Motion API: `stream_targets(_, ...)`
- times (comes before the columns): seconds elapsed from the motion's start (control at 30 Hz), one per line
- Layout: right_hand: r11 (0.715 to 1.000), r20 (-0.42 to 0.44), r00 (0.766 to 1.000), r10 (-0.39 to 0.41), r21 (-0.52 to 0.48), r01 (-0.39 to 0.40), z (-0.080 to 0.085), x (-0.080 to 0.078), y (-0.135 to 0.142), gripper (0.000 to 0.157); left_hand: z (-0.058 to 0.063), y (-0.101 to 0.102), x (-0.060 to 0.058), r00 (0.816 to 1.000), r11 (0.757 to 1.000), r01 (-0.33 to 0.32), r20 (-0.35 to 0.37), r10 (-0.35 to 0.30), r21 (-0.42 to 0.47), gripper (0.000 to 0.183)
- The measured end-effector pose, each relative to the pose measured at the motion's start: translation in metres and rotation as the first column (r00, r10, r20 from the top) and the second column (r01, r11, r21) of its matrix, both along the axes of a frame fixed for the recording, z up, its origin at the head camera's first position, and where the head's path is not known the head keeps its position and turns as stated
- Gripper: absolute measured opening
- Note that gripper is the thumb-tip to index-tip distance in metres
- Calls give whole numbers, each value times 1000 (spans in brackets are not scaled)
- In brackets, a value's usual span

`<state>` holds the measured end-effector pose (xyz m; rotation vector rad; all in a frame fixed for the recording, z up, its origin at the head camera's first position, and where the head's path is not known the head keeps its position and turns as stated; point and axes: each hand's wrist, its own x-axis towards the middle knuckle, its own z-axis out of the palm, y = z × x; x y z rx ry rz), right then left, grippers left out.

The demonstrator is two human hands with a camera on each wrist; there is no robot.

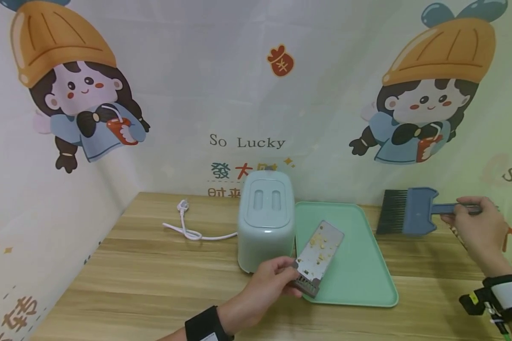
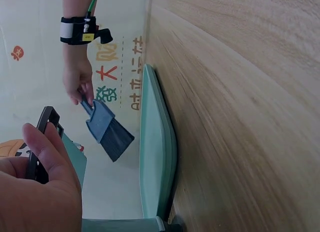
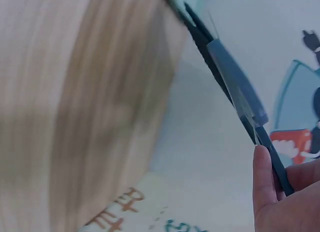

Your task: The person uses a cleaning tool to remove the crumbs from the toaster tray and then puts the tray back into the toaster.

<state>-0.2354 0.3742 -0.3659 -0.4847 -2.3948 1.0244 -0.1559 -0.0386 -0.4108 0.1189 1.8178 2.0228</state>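
Note:
My left hand [image 1: 262, 286] grips one end of a flat grey metal crumb tray [image 1: 329, 239], pinched between thumb and fingers. Yellow crumbs [image 1: 319, 242] are scattered on its upper face. The crumb tray is tilted over the near left part of a pale green serving tray [image 1: 362, 270]. To the right, my right hand [image 1: 480, 229] holds a blue brush [image 1: 419, 213] by its thin handle, dark bristles pointing left, apart from the crumb tray. In the right wrist view the brush [image 3: 237, 84] appears nearly edge-on. A pale green toaster [image 1: 266, 227] stands left of the serving tray.
A white power cord [image 1: 213, 237] runs left from the toaster, its plug [image 1: 182, 205] lying on the wooden table [image 1: 153, 279]. Behind the table hangs a printed cloth [image 1: 187, 85] with cartoon figures and lettering.

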Motion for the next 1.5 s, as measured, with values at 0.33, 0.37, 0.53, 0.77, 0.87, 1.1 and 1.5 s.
stream_targets(0.33, 896, -195, 918, 346, -223, -384, 56, 20, -47, 14, -3, 4, -3, 1000, 1000, 21, 0, -21, 17, 31)
stream_targets(0.37, 875, -201, 903, 381, -236, -422, 61, 23, -53, 15, -4, 5, -4, 1000, 1000, 24, 3, -24, 19, 31)
stream_targets(0.53, 761, -230, 822, 520, -312, -569, 71, 35, -81, 21, -4, 9, -7, 1000, 1000, 29, -1, -29, 3, 30)
stream_targets(0.77, 746, -228, 790, 570, -259, -613, 54, 37, -108, 18, -8, 11, -13, 998, 998, 53, -26, -53, -29, 28)
stream_targets(0.87, 737, -215, 783, 584, -263, -623, 41, 38, -113, 15, -12, 12, -15, 997, 997, 71, -34, -72, -23, 26)
stream_targets(1.1, 733, -183, 784, 593, -282, -620, 20, 40, -120, 16, -20, 12, -18, 994, 996, 90, -57, -89, 7, 21)
stream_targets(1.5, 759, -76, 808, 584, -302, -577, -11, 44, -113, 22, -23, 14, -23, 994, 994, 99, -42, -101, -53, 20)
